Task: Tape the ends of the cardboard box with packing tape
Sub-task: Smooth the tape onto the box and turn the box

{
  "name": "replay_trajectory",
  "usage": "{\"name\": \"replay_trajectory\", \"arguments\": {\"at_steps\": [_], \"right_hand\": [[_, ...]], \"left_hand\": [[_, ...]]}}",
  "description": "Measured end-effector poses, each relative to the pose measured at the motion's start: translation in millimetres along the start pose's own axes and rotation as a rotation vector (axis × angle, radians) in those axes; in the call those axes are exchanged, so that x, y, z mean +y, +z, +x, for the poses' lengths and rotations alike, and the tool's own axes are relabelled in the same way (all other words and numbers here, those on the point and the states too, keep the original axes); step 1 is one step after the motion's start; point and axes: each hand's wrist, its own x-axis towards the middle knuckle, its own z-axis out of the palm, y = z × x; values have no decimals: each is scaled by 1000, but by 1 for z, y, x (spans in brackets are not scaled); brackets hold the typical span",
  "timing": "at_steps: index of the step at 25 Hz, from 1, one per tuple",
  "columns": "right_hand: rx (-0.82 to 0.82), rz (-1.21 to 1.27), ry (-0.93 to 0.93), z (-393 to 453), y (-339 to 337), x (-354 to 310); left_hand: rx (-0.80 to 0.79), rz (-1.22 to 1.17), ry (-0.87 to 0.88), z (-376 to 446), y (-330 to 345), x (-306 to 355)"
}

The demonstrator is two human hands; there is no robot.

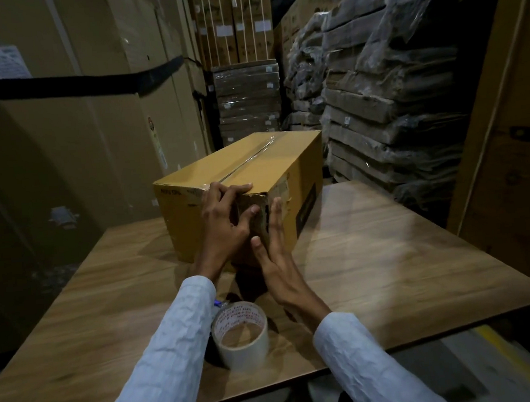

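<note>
A brown cardboard box (254, 166) lies on the wooden table (388, 254), its near corner pointing at me. Clear tape runs along its top seam and over the near end. My left hand (224, 223) presses on the near end, fingers hooked over the top edge, thumb on the taped face. My right hand (276, 263) lies flat with fingers straight against the near vertical corner, smoothing the tape there. A roll of clear packing tape (240, 332) rests flat on the table between my forearms, held by neither hand. A small blue-handled tool (217, 303) peeks out beside my left sleeve.
Tall cardboard cartons (62, 137) stand to the left and another (513, 149) to the right. Stacks of plastic-wrapped flat packages (385, 96) rise behind the table. The table's front edge (303, 385) is near me, with a floor strip at lower right.
</note>
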Motion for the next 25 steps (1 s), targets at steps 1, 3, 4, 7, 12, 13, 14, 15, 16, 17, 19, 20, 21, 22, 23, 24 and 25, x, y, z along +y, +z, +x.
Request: {"name": "replay_trajectory", "arguments": {"at_steps": [1, 3, 4, 7, 12, 13, 14, 15, 16, 17, 19, 20, 21, 22, 23, 24, 25], "right_hand": [[-22, -22, 24, -1, -3, 1], [-85, -47, 84, -10, -8, 7], [-124, -69, 118, -17, -11, 11], [-155, -121, 220, -31, -18, 12], [20, -125, 7, 6, -16, -15], [20, -130, -16, 9, -11, -16], [18, -137, -25, 9, -7, -13], [4, -146, -19, 5, -4, -9], [-31, -151, 1, -2, -5, -4], [-71, -166, 29, -9, -7, 2], [-72, -300, 43, -25, -18, 12], [-5, -399, -5, -28, -24, 13], [67, -498, -91, -28, -29, 14], [101, -604, -206, -24, -33, 13], [85, -723, -318, -17, -35, 12], [39, -852, -401, -8, -37, 11], [-4, -969, -451, 0, -39, 10]], "left_hand": [[3, 5, 1, 0, 0, 0], [2, 8, 3, 0, 1, -1], [-2, 7, 3, 0, 1, -1], [-2, 2, 4, 0, 0, 0], [-41, -2, 0, 0, -3, -1], [-51, -1, 7, 1, -4, -2], [-66, -8, 13, 1, -5, -4], [-83, -18, 13, 1, -7, -5], [-97, -23, 10, 1, -8, -6], [-107, -26, 8, 2, -10, -6], [-118, -29, 3, 2, -11, -6], [-121, -31, -4, 2, -11, -5], [-120, -37, -8, 1, -11, -4], [-113, -45, -6, 1, -11, -3], [-104, -53, 2, 1, -11, -3], [-100, -59, 11, 1, -11, -3], [-100, -63, 18, 1, -12, -3]]}}
